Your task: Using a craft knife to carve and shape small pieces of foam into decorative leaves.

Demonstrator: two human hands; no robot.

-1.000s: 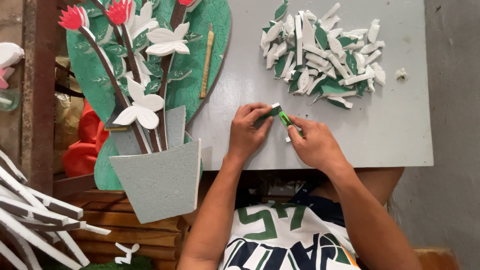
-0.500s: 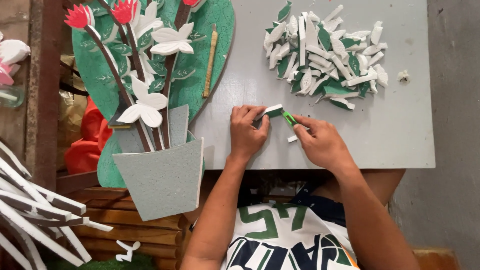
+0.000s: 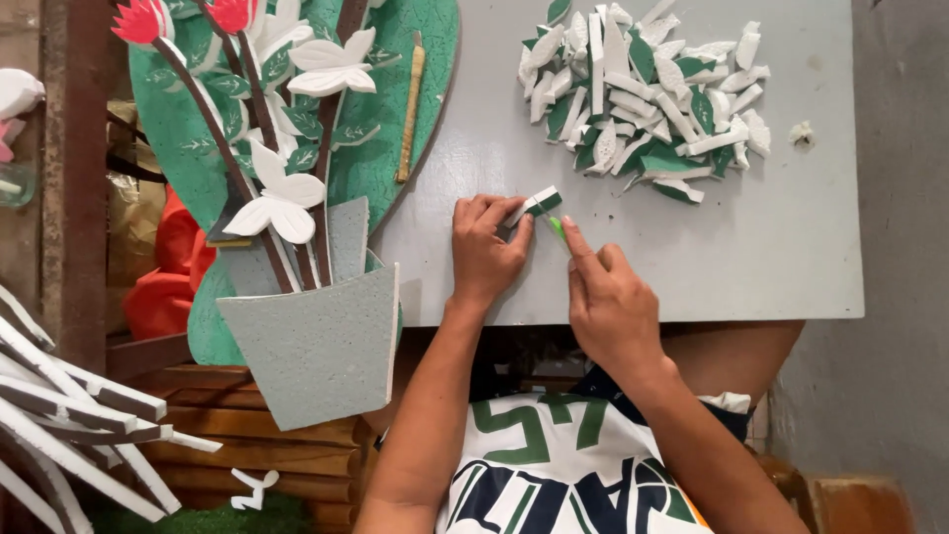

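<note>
The green tool (image 3: 557, 227) is mostly hidden behind the right hand (image 3: 605, 302), the flower panel (image 3: 297, 148) and the pile of foam pieces (image 3: 647, 94) are cut off by the top edge, and the white sticks (image 3: 69, 425) run off the left.

A pale grey table (image 3: 771, 267) stood against a grey wall (image 3: 895, 247) on the right, lit evenly by soft daylight. Beneath its left edge ran brown wooden slats (image 3: 287, 445), and a rusty metal post (image 3: 74, 178) rose along the left side.
</note>
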